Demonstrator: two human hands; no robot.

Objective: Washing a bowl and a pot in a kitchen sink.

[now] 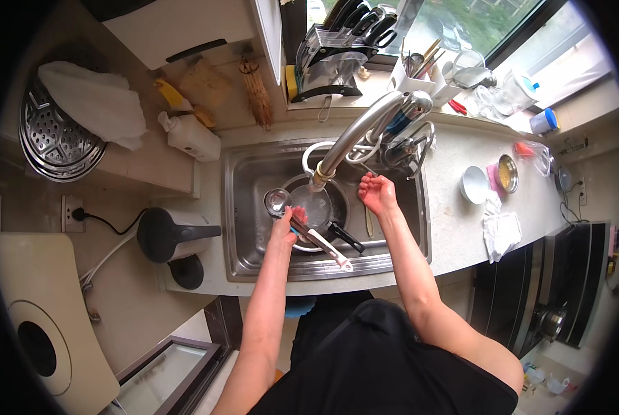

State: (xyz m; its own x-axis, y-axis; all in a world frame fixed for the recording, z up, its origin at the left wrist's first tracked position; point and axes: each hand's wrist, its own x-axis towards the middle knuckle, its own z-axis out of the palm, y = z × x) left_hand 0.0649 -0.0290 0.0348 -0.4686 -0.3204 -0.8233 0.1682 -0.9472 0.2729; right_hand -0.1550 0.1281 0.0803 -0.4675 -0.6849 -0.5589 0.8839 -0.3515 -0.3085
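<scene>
My left hand [287,225] grips a metal ladle [278,202] near the left side of the sink. Its round bowl points up and away, while a brown and white handle [322,246] slants down to the right. Below it, a round pan [340,199] with a black handle [347,237] sits in the steel sink [247,223], with cloudy water inside. The curved faucet [359,129] ends right above the pan. My right hand [378,194] is on the sink's right side with curled fingers, close to a thin metal piece; whether it holds that is unclear.
A knife block [335,57] stands on the sill behind the faucet. Left of the sink are a white pump bottle [190,137] and an electric kettle [167,233]. On the right counter sit a white bowl [474,184], a metal bowl of grains [506,174] and a white cloth [501,233].
</scene>
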